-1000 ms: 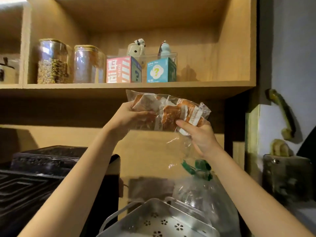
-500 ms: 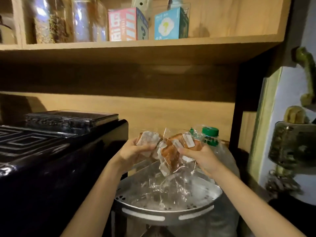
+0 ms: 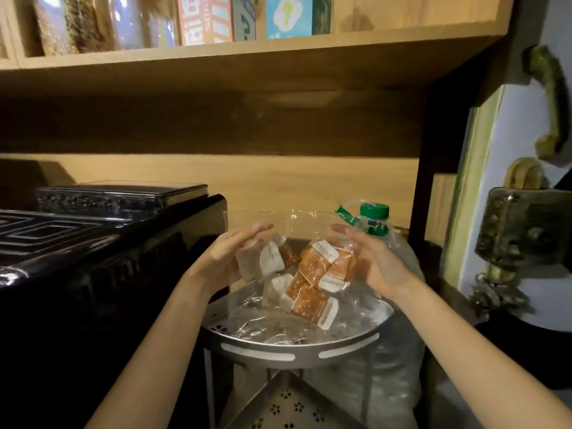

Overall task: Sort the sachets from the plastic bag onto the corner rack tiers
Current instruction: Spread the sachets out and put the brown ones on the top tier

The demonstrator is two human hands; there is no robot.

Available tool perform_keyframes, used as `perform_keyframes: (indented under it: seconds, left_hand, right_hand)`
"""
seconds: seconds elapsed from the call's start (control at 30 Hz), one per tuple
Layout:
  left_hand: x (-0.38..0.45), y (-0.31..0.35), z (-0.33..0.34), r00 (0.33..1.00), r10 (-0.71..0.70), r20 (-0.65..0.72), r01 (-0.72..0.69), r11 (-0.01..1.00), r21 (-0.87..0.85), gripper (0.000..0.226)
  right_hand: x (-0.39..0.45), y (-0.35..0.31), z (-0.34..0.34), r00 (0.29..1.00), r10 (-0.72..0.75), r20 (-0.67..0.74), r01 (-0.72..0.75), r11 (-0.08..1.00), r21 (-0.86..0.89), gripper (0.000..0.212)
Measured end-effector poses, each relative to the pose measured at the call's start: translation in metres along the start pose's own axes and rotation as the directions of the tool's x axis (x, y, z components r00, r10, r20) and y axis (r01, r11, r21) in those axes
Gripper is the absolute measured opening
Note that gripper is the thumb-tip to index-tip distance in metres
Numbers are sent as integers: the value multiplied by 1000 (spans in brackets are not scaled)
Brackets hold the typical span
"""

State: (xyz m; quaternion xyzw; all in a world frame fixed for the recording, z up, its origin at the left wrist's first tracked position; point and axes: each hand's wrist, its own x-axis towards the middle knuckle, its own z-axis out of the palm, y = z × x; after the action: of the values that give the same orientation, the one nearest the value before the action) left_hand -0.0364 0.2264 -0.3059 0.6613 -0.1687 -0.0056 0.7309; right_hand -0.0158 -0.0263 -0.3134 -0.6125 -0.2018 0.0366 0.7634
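A clear plastic bag holding several orange-and-white sachets hangs just above the top tier of a metal corner rack, its lower end resting crumpled in the tray. My left hand grips the bag's left side around a pale sachet. My right hand grips the right side against the orange sachets. One orange sachet hangs lowest, close to the tray. A lower perforated tier shows beneath.
A black appliance stands close on the left of the rack. A large clear bottle with a green cap stands behind the rack on the right. A wooden shelf with jars and boxes runs overhead. A door lock is at right.
Both hands have brought the bag down from in front of the upper shelf to the rack's top tier. The bag now touches the tray and the sachets have slid lower.
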Motion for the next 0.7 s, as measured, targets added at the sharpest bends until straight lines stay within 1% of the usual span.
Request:
perform_keyframes:
  seconds: [0.07, 0.13, 0.17, 0.27, 0.33, 0.37, 0.4, 0.47, 0.5, 0.53, 0.57, 0.63, 0.7]
  left_hand:
    - [2, 6, 0, 1000, 17, 6, -16, 999, -38, 37]
    - [3, 10, -3, 999, 37, -25, -39, 995, -89, 29]
    - [4, 12, -4, 998, 49, -46, -53, 994, -98, 26]
    - [4, 17, -9, 994, 75, -77, -80, 995, -64, 27]
    - [5, 22, -8, 991, 104, -89, -109, 992, -56, 26]
    - [5, 26, -7, 988, 120, -93, -126, 990, -57, 25]
    - [6, 30, -6, 986, 134, -96, -140, 989, -52, 25]
    - [5, 37, -4, 980, 166, -114, -170, 985, -29, 25]
    - [5, 38, -4, 974, 185, -129, -189, 982, -15, 26]
    - [4, 39, -3, 968, 204, -150, -207, 978, -3, 29]
    - [3, 38, -2, 959, 222, -178, -223, 975, 13, 33]
    - [0, 32, 1, 939, 241, -244, -237, 970, 47, 36]
    - [-4, 23, 1, 927, 220, -302, -211, 976, 62, 31]
  right_hand:
    - [2, -3, -3, 999, -40, -12, 40, 998, 50, 49]
    - [1, -7, -5, 996, -68, -65, 72, 995, 69, 43]
    - [-1, -10, -5, 993, -80, -84, 84, 995, 46, 39]
    - [-2, -17, -3, 986, -134, -100, 123, 987, -103, 32]
    - [-1, -22, -6, 979, -175, -106, 160, 977, -142, 32]
    - [0, -25, -8, 979, -182, -87, 169, 976, -137, 36]
    - [0, -29, -11, 985, -170, -38, 163, 977, -140, 43]
    - [-3, -35, -15, 990, -83, 112, 107, 968, -226, 52]
    - [-5, -36, -15, 985, -27, 172, 76, 955, -287, 52]
    - [-7, -35, -15, 979, 9, 203, 61, 940, -336, 49]
    - [-8, -33, -14, 981, 14, 196, 58, 931, -360, 44]
    - [-8, -30, -13, 993, -33, 114, 69, 942, -330, 30]
    - [-6, -29, -14, 997, -67, 41, 76, 959, -274, 16]
